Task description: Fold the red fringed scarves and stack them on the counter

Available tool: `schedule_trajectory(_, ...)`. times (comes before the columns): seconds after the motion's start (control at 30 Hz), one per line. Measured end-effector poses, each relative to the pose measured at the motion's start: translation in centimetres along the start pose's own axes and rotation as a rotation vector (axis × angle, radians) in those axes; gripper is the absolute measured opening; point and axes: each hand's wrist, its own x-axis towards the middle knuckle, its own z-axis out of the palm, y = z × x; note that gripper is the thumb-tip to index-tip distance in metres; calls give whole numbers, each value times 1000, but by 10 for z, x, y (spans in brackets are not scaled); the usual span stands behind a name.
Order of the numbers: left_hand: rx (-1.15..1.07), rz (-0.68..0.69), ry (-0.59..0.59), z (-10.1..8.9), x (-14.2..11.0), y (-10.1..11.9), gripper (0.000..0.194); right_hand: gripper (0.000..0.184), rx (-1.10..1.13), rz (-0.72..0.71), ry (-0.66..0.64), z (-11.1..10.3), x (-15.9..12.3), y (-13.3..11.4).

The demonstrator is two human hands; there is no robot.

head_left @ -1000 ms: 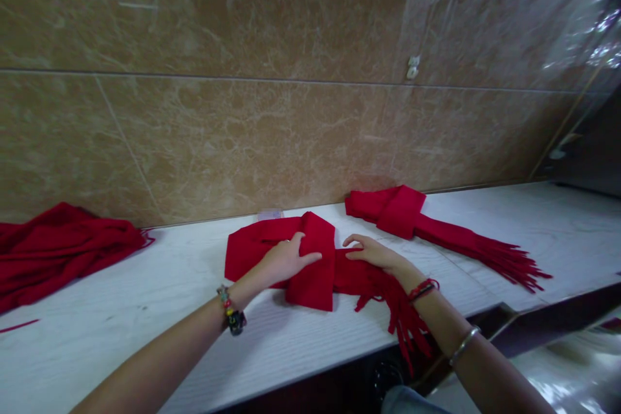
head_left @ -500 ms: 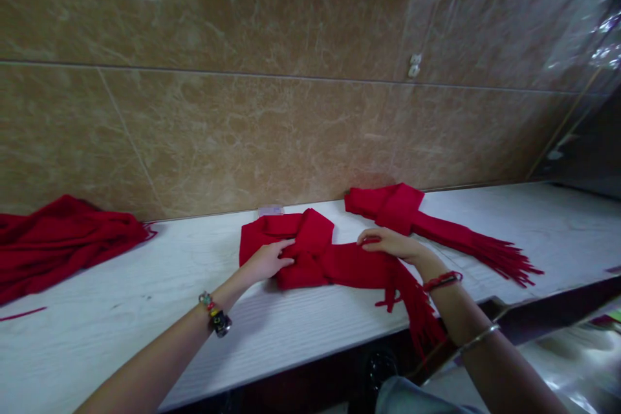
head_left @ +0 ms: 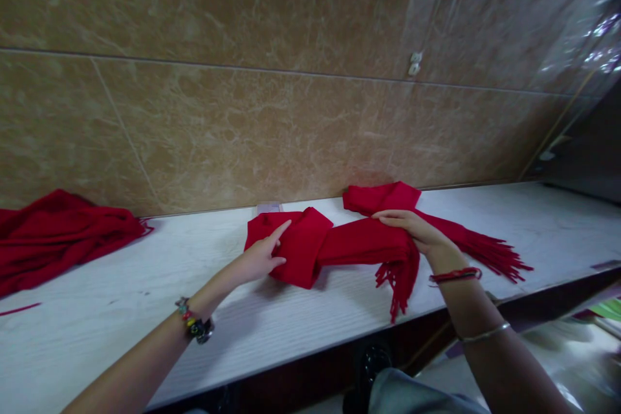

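Observation:
A red scarf (head_left: pixel 306 250), folded and looped through itself at its left part, lies in front of me with its tail to the right. My left hand (head_left: pixel 261 260) rests on the folded left part, index finger stretched out and thumb apart. Around the tail's upper edge, my right hand (head_left: pixel 412 229) is closed, its fingertips over the cloth and the thumb hidden. The tail's fringe (head_left: pixel 398 288) hangs down near the front edge. Behind my right hand, a second red scarf (head_left: pixel 385 196), likewise folded, has its fringe spread to the right.
A crumpled red scarf (head_left: pixel 63 239) lies at the left of the white wooden surface (head_left: pixel 160 310). A loose red strand (head_left: pixel 19 309) is near it. Against the brown marbled wall (head_left: pixel 242 136) lies a small clear packet (head_left: pixel 269 207). Wall sockets (head_left: pixel 414 64) sit higher up.
My right hand has moved away from me and slightly right, lifting the tail to a straighter line, and the fringe has shifted back from the edge. My left hand has moved slightly left and up.

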Motion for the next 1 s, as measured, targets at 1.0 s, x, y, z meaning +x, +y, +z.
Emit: schedule_trajectory(1.0, -271, -287, 437, -43, 38, -65, 18, 21, -301, -123, -7, 91, 155, 35)
